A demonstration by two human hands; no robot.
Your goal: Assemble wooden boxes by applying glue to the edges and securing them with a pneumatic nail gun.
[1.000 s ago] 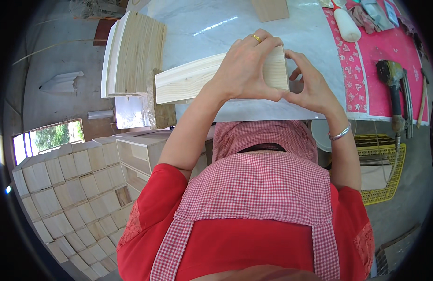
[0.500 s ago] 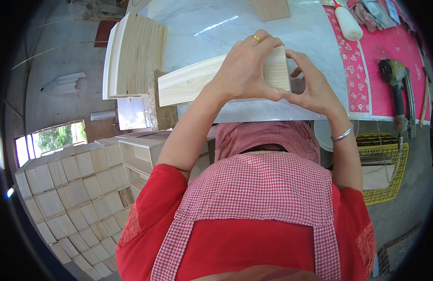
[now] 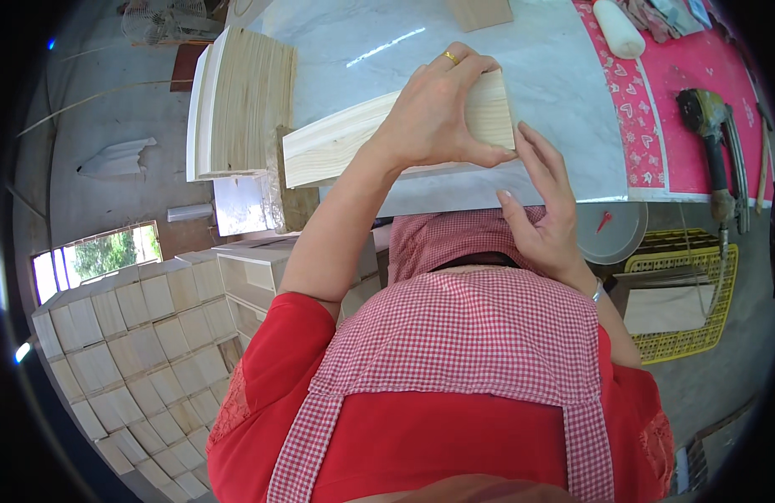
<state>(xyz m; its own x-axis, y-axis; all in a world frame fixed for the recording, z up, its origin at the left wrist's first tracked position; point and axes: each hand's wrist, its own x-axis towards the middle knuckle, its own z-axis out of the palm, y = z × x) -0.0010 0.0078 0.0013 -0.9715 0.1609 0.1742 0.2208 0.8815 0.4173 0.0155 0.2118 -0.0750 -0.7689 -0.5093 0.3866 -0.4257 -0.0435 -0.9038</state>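
Note:
My left hand (image 3: 438, 109) spans a long pale wooden board (image 3: 341, 138) on the table, thumb at the near edge and fingers over the far edge. The board lies slantwise, its right end just past my fingers; its underside is hidden. My right hand (image 3: 546, 201) is off the board, just to the right of its end and over the table's front edge. Its fingers are stretched, thumb apart, with nothing in them.
A stack of wooden boards (image 3: 245, 105) stands at the table's left. On the pink cloth (image 3: 676, 75) at right lie a white bottle (image 3: 619, 29) and a power tool (image 3: 712, 142). Below are a pail (image 3: 609, 239), a yellow crate (image 3: 685, 344) and stacked wooden boxes (image 3: 144, 335).
My right hand has let go of the board's right end and moved down toward me, to the table's front edge. My left hand keeps its hold, shifted slightly.

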